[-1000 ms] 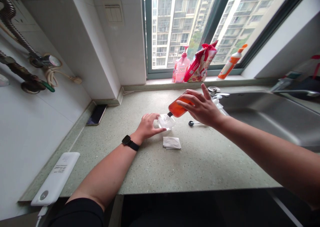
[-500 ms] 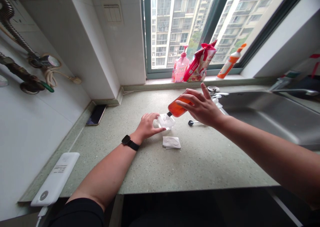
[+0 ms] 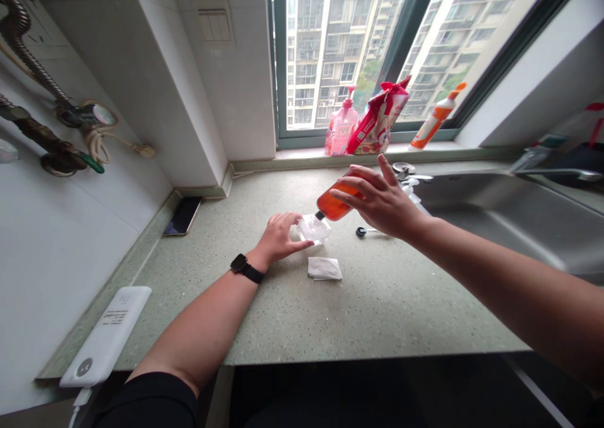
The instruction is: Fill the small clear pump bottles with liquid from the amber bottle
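Note:
My right hand (image 3: pixel 380 198) grips an orange-red bottle (image 3: pixel 334 201) with a dark neck, tilted so that its mouth points down and to the left. Just below that mouth is a clear container (image 3: pixel 315 228), whose left side my left hand (image 3: pixel 278 239) holds between thumb and fingers. Whether liquid is flowing I cannot make out. A folded white tissue (image 3: pixel 324 268) lies on the counter in front of the container. Right of the container rests a black cap (image 3: pixel 361 232) with a pale stem, partly hidden by my right hand.
A metal sink (image 3: pixel 509 214) is set into the speckled counter (image 3: pixel 377 315) at right. Along the windowsill stand a pink pump bottle (image 3: pixel 341 129), a red bag (image 3: pixel 380 119) and an orange-white bottle (image 3: pixel 438 118). At left lie a phone (image 3: pixel 182 216) and a cabled power bank (image 3: pixel 107 335).

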`<act>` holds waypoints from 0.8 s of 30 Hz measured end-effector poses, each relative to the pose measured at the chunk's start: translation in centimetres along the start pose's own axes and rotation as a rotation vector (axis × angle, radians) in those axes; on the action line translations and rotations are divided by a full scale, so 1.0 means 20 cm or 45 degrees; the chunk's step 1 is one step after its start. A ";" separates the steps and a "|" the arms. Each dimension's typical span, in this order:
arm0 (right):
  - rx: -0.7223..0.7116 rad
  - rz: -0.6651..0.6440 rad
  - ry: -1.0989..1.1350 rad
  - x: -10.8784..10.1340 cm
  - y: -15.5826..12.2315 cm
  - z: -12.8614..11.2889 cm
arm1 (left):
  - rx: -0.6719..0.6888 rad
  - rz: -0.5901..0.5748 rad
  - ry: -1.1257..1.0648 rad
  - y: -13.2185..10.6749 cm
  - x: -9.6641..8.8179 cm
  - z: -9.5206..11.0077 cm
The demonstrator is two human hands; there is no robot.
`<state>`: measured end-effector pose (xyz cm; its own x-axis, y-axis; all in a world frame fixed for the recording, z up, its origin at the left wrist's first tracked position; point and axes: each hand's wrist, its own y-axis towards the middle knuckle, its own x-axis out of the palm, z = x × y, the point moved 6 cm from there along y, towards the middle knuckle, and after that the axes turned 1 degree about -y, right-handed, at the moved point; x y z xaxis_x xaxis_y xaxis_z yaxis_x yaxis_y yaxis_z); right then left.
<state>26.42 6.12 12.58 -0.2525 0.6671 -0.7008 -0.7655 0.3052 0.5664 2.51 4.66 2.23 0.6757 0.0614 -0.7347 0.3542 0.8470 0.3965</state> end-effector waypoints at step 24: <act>-0.046 -0.091 0.029 -0.06 0.10 -0.05 | -0.013 -0.028 -0.030 0.00 0.00 -0.01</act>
<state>24.64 5.26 14.17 -0.2094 0.6290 -0.7487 -0.8027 0.3266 0.4990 2.41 4.74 2.07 0.6828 0.0301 -0.7300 0.3626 0.8534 0.3744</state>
